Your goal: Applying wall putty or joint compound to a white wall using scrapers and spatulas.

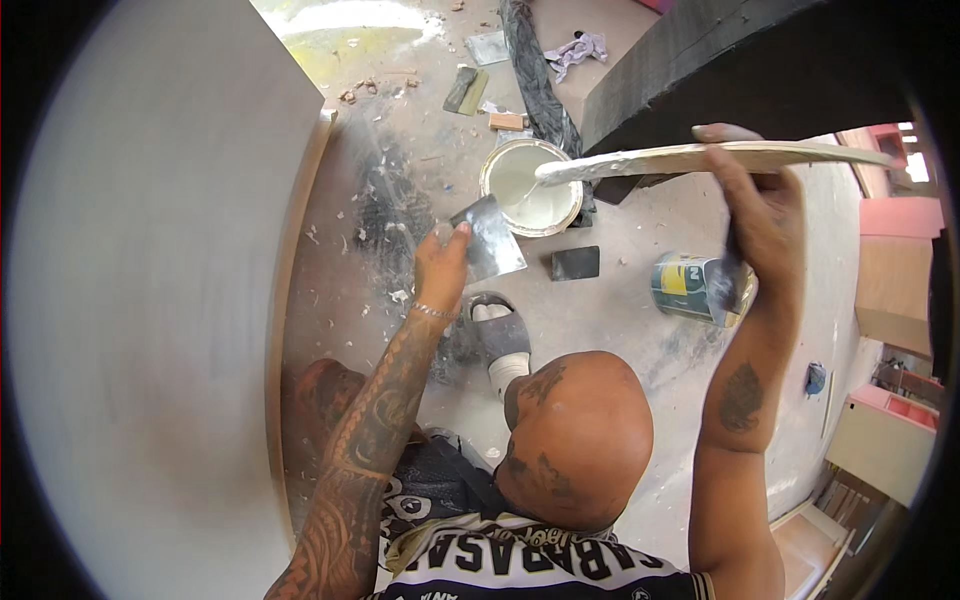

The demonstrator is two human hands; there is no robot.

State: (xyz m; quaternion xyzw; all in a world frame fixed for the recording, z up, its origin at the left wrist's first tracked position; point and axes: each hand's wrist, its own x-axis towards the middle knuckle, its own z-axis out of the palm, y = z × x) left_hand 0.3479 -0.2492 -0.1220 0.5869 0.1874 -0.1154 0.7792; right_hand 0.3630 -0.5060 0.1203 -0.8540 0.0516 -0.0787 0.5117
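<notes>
My left hand (443, 262) grips a flat metal putty blade (490, 240) by its edge, just beside a round bucket (489, 208) of white paste. In my right hand (757, 205) is a long wooden stirring stick (650, 161), pinched between thumb and fingers. Its far end is coated white and reaches over the bucket, with a strand of paste hanging toward the contents. A dark metal blade (731, 275) shows below my right palm; whether that hand holds it too is hard to tell.
A green and yellow tin (685, 285) lies on its side at the right. A dark rectangular pad (575, 263) lies near the bucket. Beyond are a sanding block (511, 121), scraps and a crumpled cloth (580, 52). A large pale panel (150, 300) stands at left, a dark curved piece (720, 75) at upper right.
</notes>
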